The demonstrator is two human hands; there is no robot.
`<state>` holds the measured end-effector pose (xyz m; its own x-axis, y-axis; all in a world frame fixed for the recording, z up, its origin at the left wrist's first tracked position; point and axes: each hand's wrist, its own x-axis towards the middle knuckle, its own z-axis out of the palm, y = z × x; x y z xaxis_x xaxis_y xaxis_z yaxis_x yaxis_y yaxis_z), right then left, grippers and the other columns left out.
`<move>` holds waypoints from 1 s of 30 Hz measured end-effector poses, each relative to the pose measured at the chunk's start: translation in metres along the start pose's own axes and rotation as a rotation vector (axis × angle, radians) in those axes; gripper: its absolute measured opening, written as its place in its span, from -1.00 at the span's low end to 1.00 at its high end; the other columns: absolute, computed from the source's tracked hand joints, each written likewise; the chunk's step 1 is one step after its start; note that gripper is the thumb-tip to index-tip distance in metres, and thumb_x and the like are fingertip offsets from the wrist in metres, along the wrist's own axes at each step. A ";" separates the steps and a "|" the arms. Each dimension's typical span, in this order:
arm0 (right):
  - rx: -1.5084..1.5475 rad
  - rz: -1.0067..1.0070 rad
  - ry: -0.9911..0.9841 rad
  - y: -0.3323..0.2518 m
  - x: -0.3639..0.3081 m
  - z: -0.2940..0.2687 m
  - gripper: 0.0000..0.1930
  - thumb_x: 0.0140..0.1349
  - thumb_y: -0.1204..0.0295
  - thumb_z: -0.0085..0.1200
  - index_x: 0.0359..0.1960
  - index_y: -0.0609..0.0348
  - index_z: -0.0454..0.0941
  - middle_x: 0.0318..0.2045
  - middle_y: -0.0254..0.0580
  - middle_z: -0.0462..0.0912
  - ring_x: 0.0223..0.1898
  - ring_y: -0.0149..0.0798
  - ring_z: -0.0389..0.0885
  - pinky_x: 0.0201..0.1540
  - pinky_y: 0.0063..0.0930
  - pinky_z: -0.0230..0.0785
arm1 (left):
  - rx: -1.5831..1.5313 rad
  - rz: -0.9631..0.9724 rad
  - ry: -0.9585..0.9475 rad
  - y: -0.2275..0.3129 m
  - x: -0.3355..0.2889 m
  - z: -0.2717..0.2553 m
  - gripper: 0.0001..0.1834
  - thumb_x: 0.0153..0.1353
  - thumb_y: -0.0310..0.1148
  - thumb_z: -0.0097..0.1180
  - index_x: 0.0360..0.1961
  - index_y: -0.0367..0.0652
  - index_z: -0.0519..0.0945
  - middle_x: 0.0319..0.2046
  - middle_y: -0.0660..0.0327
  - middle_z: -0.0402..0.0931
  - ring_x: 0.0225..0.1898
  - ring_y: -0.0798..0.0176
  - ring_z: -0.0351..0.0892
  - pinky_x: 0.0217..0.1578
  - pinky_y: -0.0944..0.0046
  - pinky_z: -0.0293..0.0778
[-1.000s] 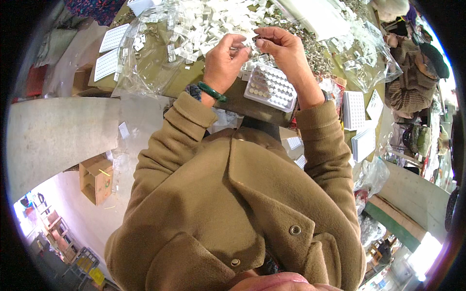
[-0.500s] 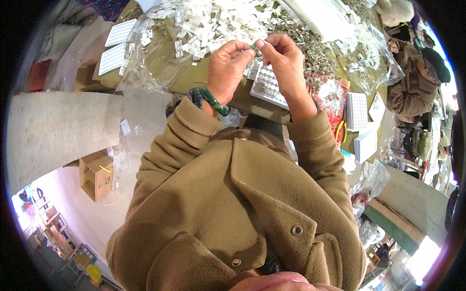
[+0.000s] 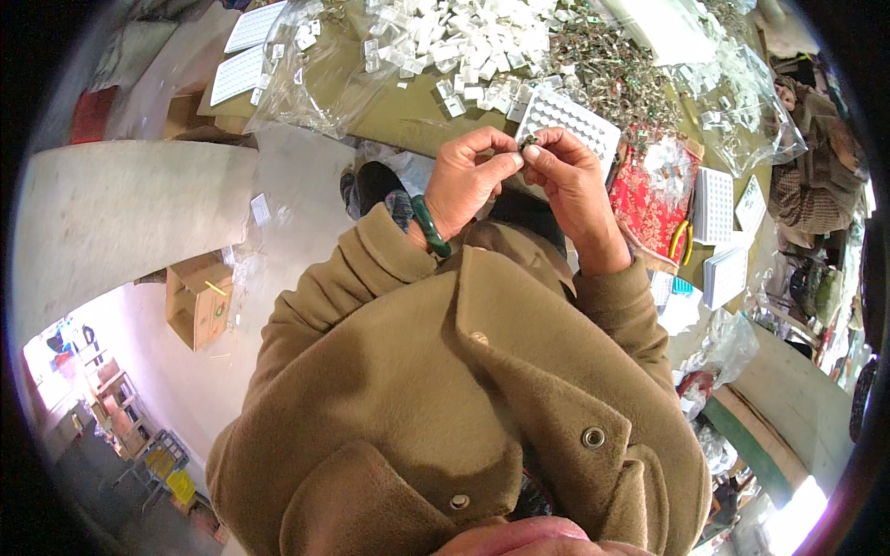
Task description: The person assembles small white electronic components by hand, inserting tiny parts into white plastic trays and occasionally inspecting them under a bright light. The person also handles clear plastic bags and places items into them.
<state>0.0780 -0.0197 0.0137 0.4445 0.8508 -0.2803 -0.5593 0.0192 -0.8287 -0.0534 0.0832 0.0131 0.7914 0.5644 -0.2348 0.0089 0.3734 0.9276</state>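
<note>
In front of my chest, at the near edge of the table, both hands come together fingertip to fingertip. A tiny dark metallic piece (image 3: 528,143) is pinched between them; its exact kind is too small to make out. My left hand (image 3: 471,181), with a green bangle (image 3: 428,227) at the wrist, holds thumb and forefinger against it. My right hand (image 3: 577,190) grips it from the other side the same way. Just beyond the fingertips lies a white tray (image 3: 593,125) with rows of round holes, partly covered by my right hand.
Many small white plastic boxes (image 3: 473,42) are heaped on the table (image 3: 408,116), beside a pile of small metal pieces (image 3: 616,69). Yellow-handled pliers (image 3: 683,243) lie on a red patterned cloth (image 3: 640,208) at right, near white card stacks (image 3: 714,208). A cardboard box (image 3: 199,301) stands left.
Both hands have drawn back toward my body from over the table, still pinching a small piece. The view has shifted, and more of the holed tray and red cloth shows.
</note>
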 end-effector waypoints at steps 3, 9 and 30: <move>0.032 0.028 0.007 0.001 -0.003 0.004 -0.93 0.28 0.53 0.10 -0.24 0.13 0.47 -0.40 -0.34 0.59 -0.42 -0.47 0.57 -0.37 -0.62 0.46 | 0.016 -0.098 -0.069 -0.002 -0.005 -0.014 -0.90 0.25 -0.47 0.11 -0.22 -0.16 0.59 -0.36 0.38 0.58 -0.45 0.57 0.39 -0.42 0.50 0.33; 0.072 0.024 0.025 0.003 -0.003 0.006 -0.95 0.34 0.53 0.02 -0.22 0.10 0.43 -0.40 -0.35 0.56 -0.41 -0.45 0.60 -0.37 -0.58 0.51 | 0.632 0.280 0.050 0.003 0.018 -0.057 -0.79 0.30 -0.41 0.06 -0.08 -0.16 0.63 -0.18 0.23 0.62 -0.26 0.40 0.57 -0.25 0.37 0.49; 0.063 -0.148 0.049 0.017 0.022 0.023 -0.91 0.20 0.52 0.12 -0.30 0.19 0.47 -0.52 -0.43 0.47 -0.47 -0.53 0.40 -0.35 -0.63 0.24 | -0.223 -0.004 -0.054 0.009 0.026 -0.059 -0.69 0.33 -0.32 0.09 0.02 -0.24 0.45 -0.21 0.19 0.60 -0.37 0.51 0.51 -0.33 0.51 0.49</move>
<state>0.0619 0.0115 0.0047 0.5576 0.8099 -0.1822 -0.5272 0.1760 -0.8313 -0.0692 0.1445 -0.0016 0.8231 0.5250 -0.2167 -0.1187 0.5322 0.8382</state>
